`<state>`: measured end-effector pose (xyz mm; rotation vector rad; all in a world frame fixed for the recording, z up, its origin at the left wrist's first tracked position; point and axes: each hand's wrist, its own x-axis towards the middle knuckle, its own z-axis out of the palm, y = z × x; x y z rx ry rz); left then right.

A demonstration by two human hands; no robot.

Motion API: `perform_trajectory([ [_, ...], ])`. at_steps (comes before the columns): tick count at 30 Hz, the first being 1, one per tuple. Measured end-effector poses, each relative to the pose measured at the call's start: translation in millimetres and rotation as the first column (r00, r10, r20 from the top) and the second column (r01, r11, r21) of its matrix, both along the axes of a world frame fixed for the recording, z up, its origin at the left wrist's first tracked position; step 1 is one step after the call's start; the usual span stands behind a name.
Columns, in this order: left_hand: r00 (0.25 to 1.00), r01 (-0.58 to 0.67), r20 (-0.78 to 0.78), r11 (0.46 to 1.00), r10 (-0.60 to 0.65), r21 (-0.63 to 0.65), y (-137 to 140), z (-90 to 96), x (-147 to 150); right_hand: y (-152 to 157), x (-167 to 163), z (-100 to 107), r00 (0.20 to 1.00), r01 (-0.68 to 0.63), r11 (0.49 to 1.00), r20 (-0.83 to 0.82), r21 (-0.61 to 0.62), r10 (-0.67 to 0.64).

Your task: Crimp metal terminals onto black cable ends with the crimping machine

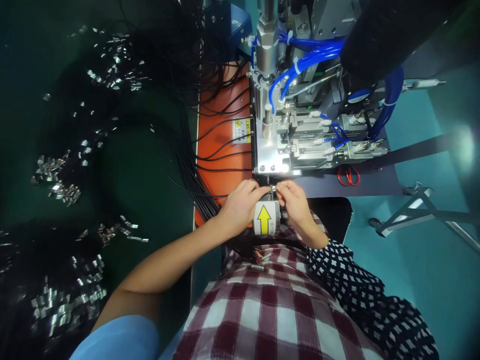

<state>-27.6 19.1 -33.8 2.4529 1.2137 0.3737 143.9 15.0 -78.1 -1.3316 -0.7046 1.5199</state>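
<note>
My left hand is closed, its fingertips pressed against the left side of a small silver cable connector. From the right, my right hand pinches the other end of that connector with thumb and forefinger. The fingertips partly hide it, so its exact shape does not show. Both hands are just in front of a metal machine, over its narrow dark track. Just below the connector sits a cover plate with a yellow arrow. A bundle of black cables runs close by my left wrist.
Black cables lie across an orange panel with a warning label. Blue air tubes loop over the machine. Red-handled scissors lie on the right. Several heaps of cables with silver ends cover the dark surface at left.
</note>
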Motion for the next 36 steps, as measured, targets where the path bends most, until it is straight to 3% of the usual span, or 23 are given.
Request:
perform_trajectory([
  [6,1.000,-0.004,-0.014,0.999,0.005,0.051,0.7,-1.2,0.2,-1.0,-0.3,-1.4,1.000,-0.002,0.999,0.017,0.049,0.001],
  [15,0.999,0.026,-0.026,1.000,-0.026,-0.004,3.0,1.2,-1.7,-6.6,3.6,-4.2,0.963,-0.060,0.982,0.269,0.181,0.009],
  [22,0.989,0.008,-0.148,1.000,-0.009,-0.009,0.9,0.2,5.7,-2.4,0.5,-6.0,1.000,0.000,0.998,0.008,0.057,0.000],
  [30,0.992,-0.077,0.094,0.996,0.081,-0.055,-8.5,3.6,-18.1,-1.4,4.6,-3.8,0.999,-0.028,0.995,0.044,0.099,0.024],
  [36,0.978,-0.157,-0.119,0.979,0.173,0.131,-35.5,-1.2,-46.0,-0.7,4.7,-3.1,0.999,-0.041,0.994,0.035,0.106,0.038],
])
